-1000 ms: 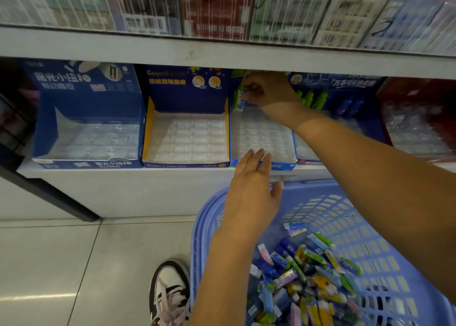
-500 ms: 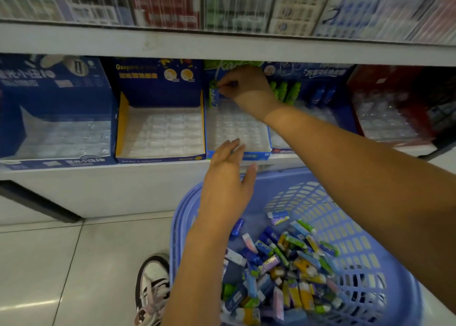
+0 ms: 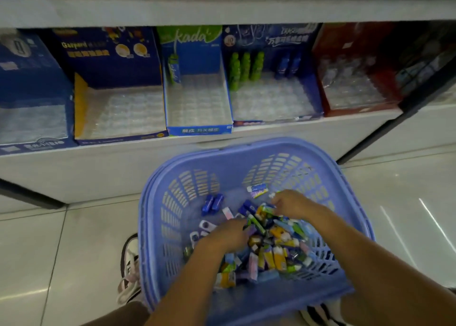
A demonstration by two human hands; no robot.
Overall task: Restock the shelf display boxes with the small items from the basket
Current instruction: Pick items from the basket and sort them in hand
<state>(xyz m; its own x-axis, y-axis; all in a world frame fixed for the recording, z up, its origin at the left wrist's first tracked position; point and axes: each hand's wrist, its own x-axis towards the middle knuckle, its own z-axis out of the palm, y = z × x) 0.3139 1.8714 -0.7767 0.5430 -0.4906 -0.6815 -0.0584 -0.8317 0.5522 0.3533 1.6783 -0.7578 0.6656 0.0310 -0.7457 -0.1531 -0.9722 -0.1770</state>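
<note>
From the head camera, a lilac plastic basket (image 3: 246,164) with slotted walls sits low in front of the person, above a pale, glossy tiled floor (image 3: 61,251) that catches streaks of light. A black-and-white shoe (image 3: 129,264) shows just left of the basket. Both hands are down in the basket's heap of small items (image 3: 274,251), a jumble of yellow, green, blue and pink packets. The left hand (image 3: 227,234) reaches into the near side of the heap with its fingers hidden among the packets, so its grip cannot be told. The right hand (image 3: 291,203) rests knuckles-up at the far edge of the heap, fingers bent downward; whether it holds anything cannot be told either. Beyond the basket a white shelf (image 3: 222,11) carries a row of open display boxes with clear moulded trays. The green-topped box (image 3: 198,130) has a single packet (image 3: 174,69) standing in its back left corner. The box to its right (image 3: 271,40) has green items (image 3: 243,66) and blue ones (image 3: 288,65) along its back. A navy and yellow box (image 3: 118,54) stands to the left, and a red box (image 3: 345,41) at the far right.
</note>
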